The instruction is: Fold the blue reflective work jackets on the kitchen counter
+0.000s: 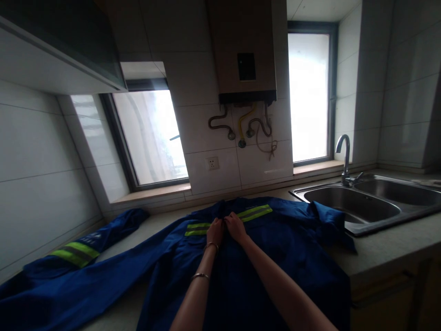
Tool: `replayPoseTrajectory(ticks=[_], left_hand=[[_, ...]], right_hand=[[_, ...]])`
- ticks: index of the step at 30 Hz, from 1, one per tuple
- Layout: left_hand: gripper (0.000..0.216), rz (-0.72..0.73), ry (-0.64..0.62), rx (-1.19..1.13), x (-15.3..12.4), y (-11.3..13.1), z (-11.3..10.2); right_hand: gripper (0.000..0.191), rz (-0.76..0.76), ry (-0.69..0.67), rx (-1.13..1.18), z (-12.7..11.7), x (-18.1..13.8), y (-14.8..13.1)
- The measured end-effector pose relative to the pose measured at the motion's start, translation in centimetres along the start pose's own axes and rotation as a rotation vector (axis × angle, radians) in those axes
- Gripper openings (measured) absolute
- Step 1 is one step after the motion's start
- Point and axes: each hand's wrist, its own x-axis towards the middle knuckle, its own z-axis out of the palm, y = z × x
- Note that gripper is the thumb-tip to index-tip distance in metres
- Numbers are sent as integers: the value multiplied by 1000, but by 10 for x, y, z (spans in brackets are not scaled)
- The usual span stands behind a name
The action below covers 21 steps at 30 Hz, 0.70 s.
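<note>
A blue work jacket (pixel 285 239) with yellow-green and grey reflective strips lies spread over the counter, its collar toward the wall. Both of my hands meet at its front opening, just below the collar. My left hand (pixel 215 231), with two bracelets on the wrist and forearm, is closed on the jacket's front edge beside the left strip. Close against it, my right hand (pixel 235 227) pinches the other front edge near the right strip. The fingertips hide whatever fastening lies between them. One sleeve stretches left; the other side reaches the sink.
A steel double sink (pixel 347 223) with a curved faucet (pixel 345 156) is set in the counter (pixel 386 248) at right. A water heater (pixel 243 55) with pipes hangs on the wall. An overhead cabinet (pixel 62 50) juts out at upper left. More blue cloth (pixel 120 227) with a reflective band lies at left.
</note>
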Motion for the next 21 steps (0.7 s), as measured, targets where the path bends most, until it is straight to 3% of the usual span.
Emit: replayPoseTrajectory(ticks=[4, 10, 16, 21], left_hand=[[33, -5, 6, 35, -2, 4, -1], [29, 15, 10, 34, -3, 7, -2], [31, 88, 36, -38, -2, 4, -1], [33, 141, 72, -132, -6, 5, 3]], right_hand=[[25, 33, 30, 44, 2, 1, 2], [26, 216, 57, 201, 15, 7, 10], [22, 344, 76, 294, 27, 15, 21], [25, 474, 170, 438, 28, 22, 28]])
